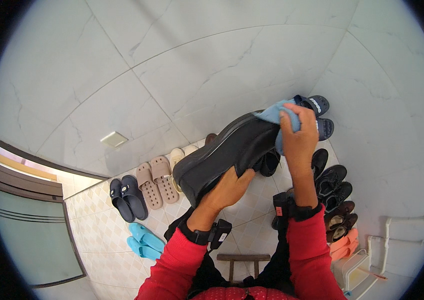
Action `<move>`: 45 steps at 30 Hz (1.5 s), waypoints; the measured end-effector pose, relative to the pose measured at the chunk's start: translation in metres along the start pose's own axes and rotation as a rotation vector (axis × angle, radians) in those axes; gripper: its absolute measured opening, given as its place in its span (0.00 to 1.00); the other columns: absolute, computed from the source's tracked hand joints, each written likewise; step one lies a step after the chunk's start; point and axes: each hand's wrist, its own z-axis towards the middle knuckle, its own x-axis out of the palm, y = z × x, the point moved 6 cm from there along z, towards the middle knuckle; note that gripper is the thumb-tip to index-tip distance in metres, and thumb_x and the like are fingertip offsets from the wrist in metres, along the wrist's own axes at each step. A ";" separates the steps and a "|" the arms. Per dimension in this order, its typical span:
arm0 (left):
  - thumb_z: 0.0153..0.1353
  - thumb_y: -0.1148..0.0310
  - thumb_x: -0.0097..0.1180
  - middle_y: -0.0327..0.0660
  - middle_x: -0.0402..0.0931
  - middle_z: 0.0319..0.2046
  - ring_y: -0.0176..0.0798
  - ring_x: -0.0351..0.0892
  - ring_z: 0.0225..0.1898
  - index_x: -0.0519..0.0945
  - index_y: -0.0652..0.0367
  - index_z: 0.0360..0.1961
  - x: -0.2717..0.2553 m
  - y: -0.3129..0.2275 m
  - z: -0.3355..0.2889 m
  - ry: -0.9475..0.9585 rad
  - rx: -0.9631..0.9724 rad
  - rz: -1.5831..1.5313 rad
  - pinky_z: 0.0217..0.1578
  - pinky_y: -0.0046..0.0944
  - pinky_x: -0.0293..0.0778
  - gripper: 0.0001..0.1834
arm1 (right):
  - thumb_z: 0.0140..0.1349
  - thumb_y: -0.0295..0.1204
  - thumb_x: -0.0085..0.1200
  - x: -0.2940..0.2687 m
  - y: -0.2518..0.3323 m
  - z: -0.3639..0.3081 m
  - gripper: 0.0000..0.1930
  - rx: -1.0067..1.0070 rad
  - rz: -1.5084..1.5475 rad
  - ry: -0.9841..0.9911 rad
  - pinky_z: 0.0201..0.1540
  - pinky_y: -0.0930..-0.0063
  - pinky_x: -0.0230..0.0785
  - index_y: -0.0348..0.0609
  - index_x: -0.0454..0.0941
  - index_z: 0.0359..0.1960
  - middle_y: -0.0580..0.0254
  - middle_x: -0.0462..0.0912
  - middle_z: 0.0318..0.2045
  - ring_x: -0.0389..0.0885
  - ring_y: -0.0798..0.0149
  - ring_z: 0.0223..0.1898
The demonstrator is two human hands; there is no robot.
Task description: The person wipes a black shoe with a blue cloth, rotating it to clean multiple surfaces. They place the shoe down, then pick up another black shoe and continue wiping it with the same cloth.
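A large black shoe (222, 152) is held up in front of me, tilted with one end toward the upper right. My left hand (229, 190) grips its lower side near the middle, with some fingers hidden by the shoe. At the upper right end, my right hand (300, 131) pinches a light blue cloth (273, 113) and presses it against the shoe. Part of the cloth hangs below the right fingers. Both wrists wear black straps with small boxes.
Along the wall stand navy slippers (133, 195), beige slippers (162, 175) and cream shoes (176, 157). Light blue slippers (144, 241) lie nearer. On the right are dark sandals (326, 129), several black shoes (333, 180) and orange slippers (344, 245). A wooden stool (243, 257) is between my legs.
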 end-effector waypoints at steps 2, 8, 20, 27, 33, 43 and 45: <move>0.59 0.63 0.54 0.56 0.78 0.36 0.59 0.78 0.39 0.79 0.63 0.41 0.002 0.002 0.001 0.019 0.021 0.108 0.43 0.50 0.72 0.15 | 0.56 0.30 0.61 0.012 0.018 -0.008 0.10 -0.109 0.040 0.088 0.46 0.66 0.72 0.48 0.82 0.41 0.58 0.80 0.38 0.80 0.55 0.42; 0.59 0.63 0.56 0.58 0.79 0.35 0.59 0.80 0.40 0.80 0.64 0.40 -0.002 -0.006 0.006 -0.034 0.118 0.281 0.42 0.52 0.73 0.15 | 0.56 0.32 0.62 0.033 0.051 -0.031 0.10 -0.202 0.314 0.656 0.47 0.66 0.72 0.52 0.83 0.41 0.60 0.81 0.37 0.80 0.55 0.43; 0.60 0.66 0.53 0.48 0.77 0.31 0.47 0.76 0.33 0.76 0.69 0.44 -0.008 0.003 0.005 -0.054 -0.056 -0.191 0.41 0.45 0.72 0.17 | 0.55 0.27 0.63 0.023 0.035 -0.019 0.10 -0.219 0.105 0.126 0.46 0.65 0.72 0.49 0.81 0.39 0.59 0.79 0.38 0.79 0.54 0.43; 0.56 0.74 0.53 0.39 0.75 0.38 0.36 0.70 0.43 0.77 0.67 0.41 -0.013 0.009 0.005 -0.075 0.047 -0.479 0.50 0.36 0.68 0.12 | 0.57 0.26 0.61 -0.003 0.003 0.001 0.08 -0.059 -0.044 -0.129 0.48 0.65 0.71 0.44 0.81 0.39 0.55 0.79 0.40 0.78 0.53 0.44; 0.53 0.80 0.53 0.39 0.77 0.39 0.38 0.74 0.44 0.79 0.68 0.36 -0.006 0.034 0.012 -0.087 0.024 -0.734 0.50 0.37 0.68 0.08 | 0.54 0.25 0.63 0.008 0.017 -0.011 0.11 -0.124 0.092 -0.070 0.50 0.63 0.71 0.46 0.81 0.40 0.56 0.79 0.40 0.78 0.51 0.44; 0.50 0.80 0.50 0.45 0.77 0.53 0.44 0.75 0.53 0.74 0.67 0.55 -0.015 0.004 0.012 -0.044 -0.144 -1.310 0.57 0.41 0.67 0.27 | 0.57 0.25 0.62 0.001 0.008 -0.002 0.10 -0.127 -0.021 -0.173 0.49 0.65 0.71 0.44 0.80 0.42 0.56 0.78 0.40 0.78 0.54 0.44; 0.50 0.77 0.48 0.49 0.75 0.57 0.48 0.74 0.58 0.71 0.67 0.60 -0.018 0.000 0.013 -0.034 -0.161 -1.353 0.61 0.46 0.66 0.31 | 0.59 0.24 0.60 -0.004 -0.008 0.001 0.09 0.061 0.118 -0.196 0.51 0.67 0.70 0.42 0.80 0.42 0.56 0.78 0.41 0.78 0.55 0.45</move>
